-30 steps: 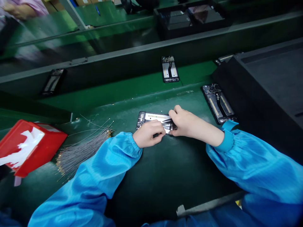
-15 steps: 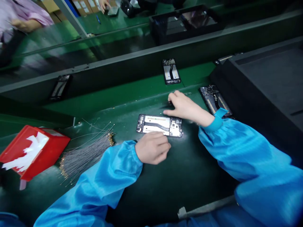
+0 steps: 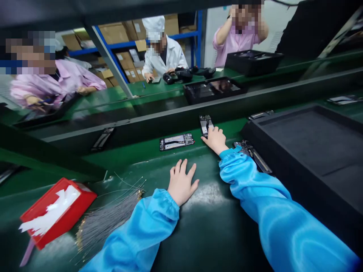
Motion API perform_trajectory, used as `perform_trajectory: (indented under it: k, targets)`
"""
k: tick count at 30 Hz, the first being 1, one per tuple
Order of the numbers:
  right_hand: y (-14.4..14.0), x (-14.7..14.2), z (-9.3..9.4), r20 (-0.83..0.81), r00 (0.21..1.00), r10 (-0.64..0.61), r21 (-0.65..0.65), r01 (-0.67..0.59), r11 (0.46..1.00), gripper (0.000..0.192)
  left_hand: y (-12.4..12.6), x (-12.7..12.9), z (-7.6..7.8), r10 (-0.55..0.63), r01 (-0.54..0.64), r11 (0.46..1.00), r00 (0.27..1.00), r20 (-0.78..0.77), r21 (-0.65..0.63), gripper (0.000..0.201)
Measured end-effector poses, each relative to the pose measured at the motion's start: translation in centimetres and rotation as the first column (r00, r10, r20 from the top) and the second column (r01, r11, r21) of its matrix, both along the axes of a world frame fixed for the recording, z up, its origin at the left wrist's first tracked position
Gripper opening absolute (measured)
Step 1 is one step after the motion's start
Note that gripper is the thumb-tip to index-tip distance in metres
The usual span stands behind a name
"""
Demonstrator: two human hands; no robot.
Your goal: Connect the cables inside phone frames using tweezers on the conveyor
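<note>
My left hand (image 3: 183,184) is over the green bench with its fingers spread, holding nothing. Just beyond its fingertips, an opened phone (image 3: 176,142) lies crosswise on the lower green strip, its battery and circuit board showing. My right hand (image 3: 217,140) reaches to a second opened phone (image 3: 205,122) on that strip. Thumb and fingers are apart over its near end; whether they touch it I cannot tell. Under my right sleeve, partly hidden, lies a third opened phone (image 3: 246,146). Left of my left forearm is a bundle of thin grey cables (image 3: 109,217) with gold ends.
A red bin (image 3: 61,215) with torn white paper stands at the left. On the right is a large black tray (image 3: 320,139). More phones lie along the strip, including one at the left (image 3: 102,139). Beyond the ledge, several people work by black boxes (image 3: 252,62).
The view has tilted up. The phone that lay before me is now on the far strip. My left hand has opened and moved forward; my right hand has reached to the upright phone.
</note>
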State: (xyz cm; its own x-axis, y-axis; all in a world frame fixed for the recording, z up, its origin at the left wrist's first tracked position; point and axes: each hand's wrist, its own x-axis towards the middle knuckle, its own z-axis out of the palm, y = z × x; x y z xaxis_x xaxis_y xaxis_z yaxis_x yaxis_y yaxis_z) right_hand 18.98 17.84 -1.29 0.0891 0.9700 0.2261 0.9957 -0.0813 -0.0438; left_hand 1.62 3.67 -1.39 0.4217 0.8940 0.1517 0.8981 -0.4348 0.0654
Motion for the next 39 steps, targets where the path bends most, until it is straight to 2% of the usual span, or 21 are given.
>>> perform_trajectory:
  k: [3,5,8,11,14,17,19,21,23,26,29,31,33,35,37,39]
  targets:
    - [0.1,0.3,0.8,0.012,1.0,0.001,0.015,-0.001,1.0,0.045,-0.1,-1.4,1.0,-0.02,0.016,0.997,0.999,-0.05,-0.078,0.047]
    - [-1.1,0.8,1.4,0.029,0.999,0.02,0.026,-0.02,0.999,0.043,-0.7,-3.3,2.1,0.005,-0.019,0.992,0.994,-0.11,-0.127,0.046]
    - [-4.7,1.5,1.8,0.063,0.995,0.084,0.013,-0.085,0.996,0.036,-2.0,-6.9,3.7,0.099,-0.135,0.983,0.96,-0.261,-0.122,0.04]
    - [-9.2,1.6,1.2,0.085,0.978,0.192,-0.01,-0.192,0.981,0.035,-2.9,-9.8,4.5,0.207,-0.258,0.964,0.882,-0.423,-0.066,0.031]
    - [-12.9,0.9,0.4,0.072,0.88,0.469,-0.021,-0.468,0.883,0.038,-3.2,-11.1,4.6,0.182,-0.246,0.966,0.862,-0.473,-0.077,0.027]
    - [-15.2,-0.4,-0.2,0.018,0.71,0.704,-0.045,-0.702,0.71,0.036,-3.1,-11.6,4.5,0.132,-0.183,0.98,0.888,-0.439,-0.075,0.029]
    - [-15.9,-1.6,-0.5,-0.017,0.6,0.8,-0.062,-0.799,0.598,0.04,-2.8,-11.7,4.3,0.114,-0.146,0.988,0.919,-0.378,-0.057,0.027]
    - [-15.9,-2.8,-0.8,-0.02,0.552,0.833,-0.059,-0.833,0.55,0.044,-2.3,-11.4,4.0,0.081,-0.096,0.994,0.958,-0.274,-0.042,0.025]
    - [-15.7,-3.7,-1.0,-0.038,0.579,0.815,-0.045,-0.815,0.577,0.049,-1.7,-10.2,3.5,0.017,-0.026,0.998,0.989,-0.146,-0.06,0.024]
    - [-15.5,-4.3,-0.8,-0.108,0.653,0.75,-0.042,-0.756,0.653,0.05,-1.4,-7.1,2.7,-0.079,0.083,0.989,0.996,0.032,-0.124,0.025]
    - [-15.3,-3.8,0.0,-0.303,0.649,0.698,0.012,-0.73,0.683,0.033,-1.1,-4.5,1.6,-0.118,0.138,0.983,0.98,0.161,-0.118,0.022]
    - [-14.9,-3.1,0.7,-0.525,0.547,0.652,0.148,-0.696,0.703,0.014,-1.1,-3.9,0.8,-0.138,0.165,0.981,0.963,0.231,-0.102,0.021]
    - [-14.3,-2.5,1.2,-0.699,0.401,0.593,0.256,-0.634,0.73,0.013,-1.3,-3.9,0.3,-0.135,0.167,0.983,0.942,0.308,-0.08,0.021]
    - [-13.8,-2.3,1.5,-0.793,0.278,0.542,0.283,-0.619,0.732,0.015,-1.8,-4.1,0.0,-0.119,0.158,0.985,0.912,0.392,-0.067,0.022]
    - [-13.7,-2.4,1.5,-0.839,0.213,0.5,0.26,-0.651,0.713,0.015,-2.3,-4.1,-0.2,-0.083,0.124,0.99,0.882,0.463,-0.059,0.022]
    - [-13.8,-2.6,1.3,-0.854,0.196,0.481,0.224,-0.697,0.681,0.013,-2.6,-4.1,-0.2,-0.049,0.087,0.995,0.866,0.497,-0.053,0.018]
